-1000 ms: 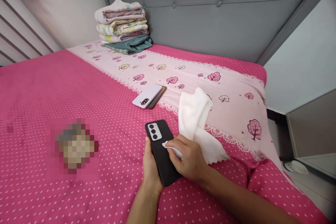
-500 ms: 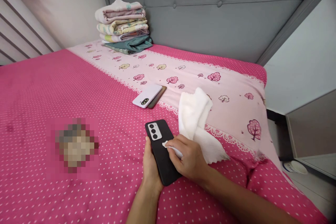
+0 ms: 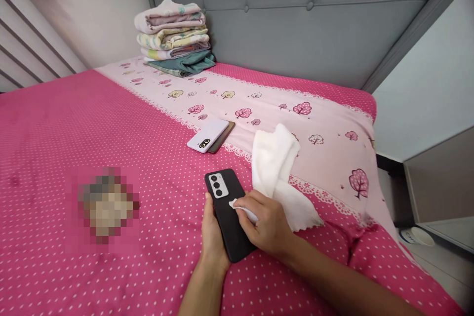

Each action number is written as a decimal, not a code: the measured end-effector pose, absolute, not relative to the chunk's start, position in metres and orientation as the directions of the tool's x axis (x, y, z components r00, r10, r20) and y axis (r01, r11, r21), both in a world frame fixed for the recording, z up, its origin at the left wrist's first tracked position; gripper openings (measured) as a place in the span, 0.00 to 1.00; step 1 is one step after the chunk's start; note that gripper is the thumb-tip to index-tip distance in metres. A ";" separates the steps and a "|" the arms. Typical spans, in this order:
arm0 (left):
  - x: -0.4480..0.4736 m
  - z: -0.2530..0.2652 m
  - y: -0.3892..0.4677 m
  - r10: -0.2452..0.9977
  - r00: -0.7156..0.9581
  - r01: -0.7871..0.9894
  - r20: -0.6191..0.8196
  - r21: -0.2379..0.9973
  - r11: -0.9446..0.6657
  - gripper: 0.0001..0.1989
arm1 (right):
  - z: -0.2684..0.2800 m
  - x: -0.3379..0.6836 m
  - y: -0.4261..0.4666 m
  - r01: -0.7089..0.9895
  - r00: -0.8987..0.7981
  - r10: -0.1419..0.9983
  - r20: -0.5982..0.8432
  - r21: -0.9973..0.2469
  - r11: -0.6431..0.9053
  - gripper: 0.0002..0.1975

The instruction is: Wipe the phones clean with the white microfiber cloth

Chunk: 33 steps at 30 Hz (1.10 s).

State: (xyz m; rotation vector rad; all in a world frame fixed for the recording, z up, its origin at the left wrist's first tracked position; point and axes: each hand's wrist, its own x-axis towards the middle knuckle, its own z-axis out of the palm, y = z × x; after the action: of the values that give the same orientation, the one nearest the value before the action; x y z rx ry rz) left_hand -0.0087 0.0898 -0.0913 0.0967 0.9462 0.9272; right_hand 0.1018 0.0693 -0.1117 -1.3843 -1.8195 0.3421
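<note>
A black phone (image 3: 226,217) with a pale three-lens camera block lies back side up in my left hand (image 3: 214,239), whose thumb rests along its left edge. My right hand (image 3: 264,222) is closed on a small white wipe (image 3: 251,215) and presses it against the middle of the phone's back. The wipe is mostly hidden under the fingers. Just behind my right hand, a larger white cloth (image 3: 276,158) lies crumpled on the bed. Farther off, a lilac phone (image 3: 209,134) lies partly on top of a brownish phone (image 3: 224,137).
A pink dotted bedspread (image 3: 155,256) with a tree-print band covers the bed. A stack of folded cloths (image 3: 174,37) stands by the grey padded headboard (image 3: 281,24). At left, something on the bed (image 3: 107,207) is blurred out. A white bowl-like object (image 3: 418,236) is on the floor at right.
</note>
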 end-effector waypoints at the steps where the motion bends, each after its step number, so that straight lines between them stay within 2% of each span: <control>1: -0.009 -0.091 0.090 0.719 0.247 -0.640 -0.650 0.448 0.625 0.25 | -0.112 0.102 0.069 0.681 -0.074 0.899 0.432 -0.637 0.362 0.09; 33: -0.009 -0.091 0.090 0.716 0.240 -0.657 -0.655 0.434 0.617 0.24 | -0.112 0.103 0.069 0.676 -0.078 0.895 0.440 -0.637 0.372 0.09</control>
State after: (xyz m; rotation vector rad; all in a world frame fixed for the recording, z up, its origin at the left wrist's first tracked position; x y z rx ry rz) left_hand -0.0090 0.0902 -0.0911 0.0734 0.9386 0.9409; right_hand 0.1029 0.0694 -0.1123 -1.3719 -1.8198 0.3396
